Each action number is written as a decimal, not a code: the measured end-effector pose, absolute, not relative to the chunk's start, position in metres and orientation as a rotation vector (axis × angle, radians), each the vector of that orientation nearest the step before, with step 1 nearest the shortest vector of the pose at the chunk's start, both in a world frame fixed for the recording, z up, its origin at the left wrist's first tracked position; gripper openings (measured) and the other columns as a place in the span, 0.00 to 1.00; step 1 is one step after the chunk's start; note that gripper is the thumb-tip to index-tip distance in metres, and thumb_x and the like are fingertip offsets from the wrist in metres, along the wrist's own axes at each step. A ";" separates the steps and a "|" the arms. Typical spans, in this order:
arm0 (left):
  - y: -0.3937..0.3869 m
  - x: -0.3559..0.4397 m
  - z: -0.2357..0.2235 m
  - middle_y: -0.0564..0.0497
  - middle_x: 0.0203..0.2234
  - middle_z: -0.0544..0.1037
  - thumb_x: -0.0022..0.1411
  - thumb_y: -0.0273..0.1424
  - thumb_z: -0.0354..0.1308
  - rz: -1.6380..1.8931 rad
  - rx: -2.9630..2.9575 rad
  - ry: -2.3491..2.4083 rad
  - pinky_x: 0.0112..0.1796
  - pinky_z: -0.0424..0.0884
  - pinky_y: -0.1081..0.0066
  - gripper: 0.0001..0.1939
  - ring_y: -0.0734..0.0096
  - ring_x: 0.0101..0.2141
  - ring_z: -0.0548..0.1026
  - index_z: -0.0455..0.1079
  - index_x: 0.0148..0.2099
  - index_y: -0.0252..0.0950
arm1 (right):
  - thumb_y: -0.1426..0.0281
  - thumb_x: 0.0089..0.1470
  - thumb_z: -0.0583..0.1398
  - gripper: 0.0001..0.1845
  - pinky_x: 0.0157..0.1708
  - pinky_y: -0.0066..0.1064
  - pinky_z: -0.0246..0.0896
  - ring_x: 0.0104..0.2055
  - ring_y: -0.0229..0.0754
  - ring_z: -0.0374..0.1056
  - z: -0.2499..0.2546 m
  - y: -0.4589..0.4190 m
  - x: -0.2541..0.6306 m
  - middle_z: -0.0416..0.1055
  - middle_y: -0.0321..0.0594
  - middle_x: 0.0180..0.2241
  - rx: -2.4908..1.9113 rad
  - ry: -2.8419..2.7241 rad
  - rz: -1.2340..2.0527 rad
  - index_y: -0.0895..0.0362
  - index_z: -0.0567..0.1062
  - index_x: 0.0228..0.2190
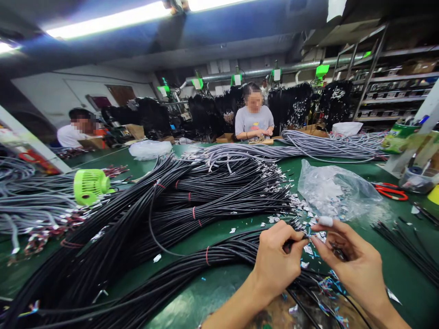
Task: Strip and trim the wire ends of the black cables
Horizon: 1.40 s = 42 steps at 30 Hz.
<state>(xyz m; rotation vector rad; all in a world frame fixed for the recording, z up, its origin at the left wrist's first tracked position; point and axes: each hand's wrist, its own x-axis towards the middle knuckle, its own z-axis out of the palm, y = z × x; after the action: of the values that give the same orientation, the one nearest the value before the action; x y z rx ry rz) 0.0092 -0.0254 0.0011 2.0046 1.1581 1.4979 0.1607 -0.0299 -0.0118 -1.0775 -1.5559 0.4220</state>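
Note:
My left hand [277, 256] is closed, its thumb and forefinger pinched round the end of a black cable. Thin wires, some of them blue, show at that end. My right hand [358, 265] meets it from the right, thumb and forefinger closing on the wire tips. White wrapping [325, 221] covers its forefinger. Something dark sits in the right palm, too shadowed to name. Behind my left hand lies a bundle of black cables [219, 251] held by a red band. Below the hands, more cable ends with coloured wires [325, 285] are spread out.
A big pile of black cables [130, 228] fills the left and middle. Grey cables [318, 145] lie beyond. White scraps surround a clear plastic bag [338, 189]. Red-handled scissors [391, 192] are at right, a green fan [91, 186] at left. A co-worker [254, 119] sits opposite.

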 end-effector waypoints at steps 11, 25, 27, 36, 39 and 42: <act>-0.025 0.010 -0.001 0.53 0.21 0.71 0.52 0.22 0.59 1.460 1.928 1.209 0.25 0.61 0.76 0.04 0.75 0.23 0.67 0.69 0.27 0.33 | 0.69 0.49 0.62 0.16 0.23 0.24 0.65 0.22 0.33 0.63 -0.011 -0.031 0.162 0.73 0.36 0.31 -1.103 -1.552 0.317 0.53 0.70 0.43; -0.023 0.008 0.006 0.52 0.22 0.67 0.54 0.22 0.59 1.272 1.980 1.151 0.26 0.61 0.73 0.11 0.72 0.25 0.65 0.77 0.40 0.36 | 0.69 0.42 0.66 0.13 0.27 0.25 0.70 0.26 0.38 0.72 -0.012 -0.024 0.164 0.76 0.38 0.27 -1.050 -1.354 0.763 0.56 0.76 0.34; -0.022 0.008 0.006 0.53 0.22 0.66 0.53 0.21 0.60 1.262 1.890 1.104 0.26 0.60 0.73 0.12 0.73 0.25 0.64 0.77 0.40 0.36 | 0.68 0.41 0.66 0.13 0.19 0.22 0.65 0.21 0.34 0.67 -0.010 -0.022 0.164 0.73 0.37 0.23 -1.030 -1.296 0.931 0.57 0.76 0.33; -0.006 0.003 -0.003 0.53 0.24 0.61 0.53 0.41 0.61 1.071 1.444 0.617 0.22 0.56 0.76 0.15 0.78 0.23 0.59 0.76 0.36 0.34 | 0.62 0.44 0.61 0.15 0.10 0.23 0.46 0.12 0.27 0.49 -0.012 -0.010 0.162 0.70 0.37 0.22 -1.121 -1.447 1.024 0.61 0.76 0.30; -0.004 0.000 -0.005 0.55 0.23 0.60 0.51 0.41 0.62 0.960 1.352 0.547 0.19 0.53 0.78 0.16 0.82 0.19 0.57 0.75 0.35 0.33 | 0.67 0.41 0.62 0.13 0.22 0.28 0.60 0.21 0.35 0.63 -0.018 0.007 0.172 0.74 0.41 0.26 -1.215 -1.407 0.833 0.62 0.77 0.30; -0.001 -0.005 -0.006 0.54 0.22 0.63 0.56 0.42 0.58 0.838 1.463 0.554 0.22 0.59 0.77 0.19 0.79 0.20 0.62 0.74 0.42 0.32 | 0.66 0.44 0.60 0.14 0.32 0.32 0.62 0.29 0.42 0.68 -0.023 0.020 0.188 0.75 0.42 0.29 -1.310 -1.337 0.599 0.62 0.77 0.33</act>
<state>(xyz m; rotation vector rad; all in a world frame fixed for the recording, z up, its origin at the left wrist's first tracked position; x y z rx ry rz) -0.0049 -0.0011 -0.0057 1.4627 0.5541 0.8381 0.1879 0.0205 -0.0228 -1.3105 -1.3369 0.5989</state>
